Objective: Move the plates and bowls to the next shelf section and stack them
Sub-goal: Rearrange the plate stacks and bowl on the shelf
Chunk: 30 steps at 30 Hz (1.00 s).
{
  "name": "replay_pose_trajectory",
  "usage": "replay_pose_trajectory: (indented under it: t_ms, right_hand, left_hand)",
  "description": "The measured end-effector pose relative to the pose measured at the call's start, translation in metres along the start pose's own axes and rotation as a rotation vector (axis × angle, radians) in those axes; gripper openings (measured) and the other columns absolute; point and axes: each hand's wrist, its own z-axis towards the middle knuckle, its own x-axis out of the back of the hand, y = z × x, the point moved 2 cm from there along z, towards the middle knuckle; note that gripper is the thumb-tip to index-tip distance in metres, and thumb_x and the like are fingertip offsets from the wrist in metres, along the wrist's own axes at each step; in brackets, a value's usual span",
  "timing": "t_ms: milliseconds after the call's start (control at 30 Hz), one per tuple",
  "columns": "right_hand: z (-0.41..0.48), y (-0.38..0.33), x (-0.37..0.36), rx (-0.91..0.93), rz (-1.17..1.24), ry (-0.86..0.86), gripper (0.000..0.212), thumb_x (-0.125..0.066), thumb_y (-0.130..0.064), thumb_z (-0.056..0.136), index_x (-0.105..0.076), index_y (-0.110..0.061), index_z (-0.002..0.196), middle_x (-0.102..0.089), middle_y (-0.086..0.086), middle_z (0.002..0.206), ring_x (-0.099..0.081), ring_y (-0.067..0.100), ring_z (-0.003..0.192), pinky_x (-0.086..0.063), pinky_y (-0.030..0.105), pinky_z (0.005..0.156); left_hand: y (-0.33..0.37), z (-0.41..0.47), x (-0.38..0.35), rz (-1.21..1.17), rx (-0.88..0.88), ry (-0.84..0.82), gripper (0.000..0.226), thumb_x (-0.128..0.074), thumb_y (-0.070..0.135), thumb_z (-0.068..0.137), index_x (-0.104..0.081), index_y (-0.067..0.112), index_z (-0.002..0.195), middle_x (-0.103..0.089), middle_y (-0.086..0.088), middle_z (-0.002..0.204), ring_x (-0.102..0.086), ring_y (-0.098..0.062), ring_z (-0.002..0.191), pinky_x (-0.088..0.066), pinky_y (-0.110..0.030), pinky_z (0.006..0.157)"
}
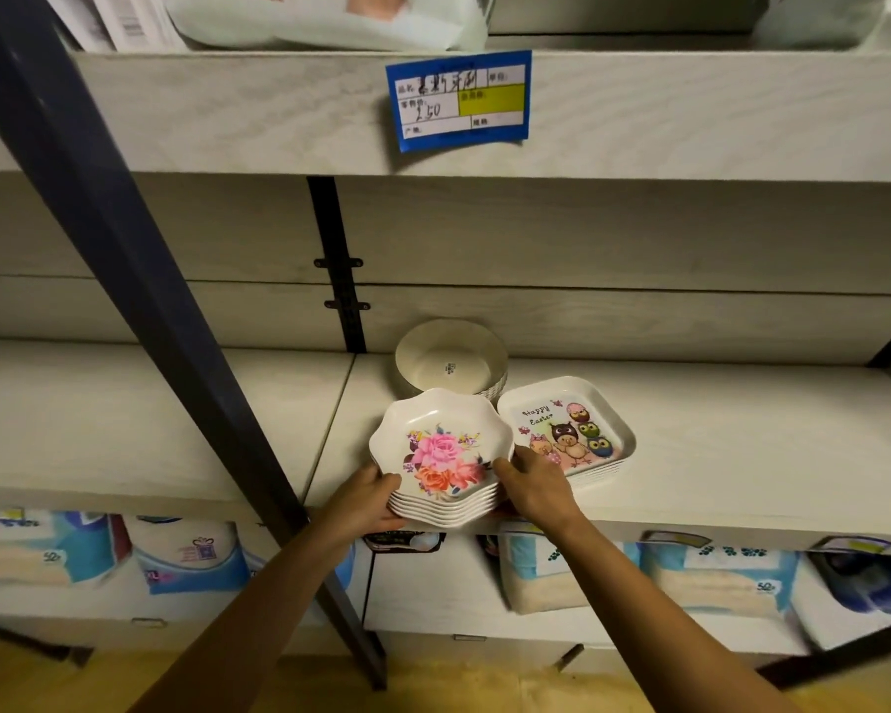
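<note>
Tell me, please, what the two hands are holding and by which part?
Both hold the stack of floral plates: the left hand grips its near-left rim, the right hand its near-right rim.

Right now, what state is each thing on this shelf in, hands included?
flower plates: stacked, gripped from both sides at the shelf front.
Easter plates: stacked, resting on the shelf.
round bowls: stacked upright behind, untouched.
left hand: grips the stack's left side.
right hand: grips its right side.
price label: stuck to the upper shelf edge.
</note>
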Motion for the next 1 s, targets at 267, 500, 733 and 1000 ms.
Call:
replay_pose_trajectory:
  t_ms: [267,500,733,1000]
  right_hand:
    - [-0.01,0.028,0.025,-0.118,0.076,0.107,0.041,-0.048,-0.033,0.091,-0.053,0.0,0.116,-0.061,0.02,0.119,-0.056,0.035,0.109,-0.042,0.037,0.09]
    - [-0.017,0.038,0.028,-0.157,0.237,0.101,0.044,-0.052,-0.041,0.088,-0.043,-0.007,0.113,-0.059,0.018,0.119,-0.057,0.035,0.108,-0.045,0.048,0.096]
    - [-0.012,0.048,0.002,-0.128,0.441,-0.017,0.079,-0.054,-0.073,0.051,-0.033,-0.018,0.103,-0.061,0.016,0.116,-0.065,0.035,0.099,-0.052,0.052,0.088]
    - [-0.025,0.039,0.012,-0.206,0.649,-0.072,0.05,-0.06,-0.04,0.085,-0.032,-0.012,0.116,-0.058,0.021,0.118,-0.067,0.031,0.093,-0.06,0.027,0.058]
  left_hand:
    - [0.008,-0.004,-0.036,-0.024,-0.053,-0.087,0.033,-0.04,0.015,0.095,-0.045,0.023,0.127,-0.057,-0.005,0.118,-0.061,-0.022,0.103,-0.056,-0.02,0.066]
    - [0.015,-0.001,-0.05,-0.055,-0.045,-0.067,0.038,-0.038,0.013,0.096,-0.042,0.01,0.133,-0.054,-0.016,0.129,-0.058,-0.027,0.101,-0.052,-0.03,0.076]
    - [0.01,0.003,-0.033,-0.044,-0.05,0.008,0.035,-0.039,0.016,0.096,-0.047,0.015,0.13,-0.059,-0.012,0.115,-0.061,-0.029,0.102,-0.053,-0.027,0.069]
    - [0.011,0.0,-0.029,-0.021,-0.036,-0.046,0.04,-0.041,0.03,0.096,-0.04,0.022,0.135,-0.058,-0.006,0.122,-0.059,-0.025,0.109,-0.051,-0.034,0.083]
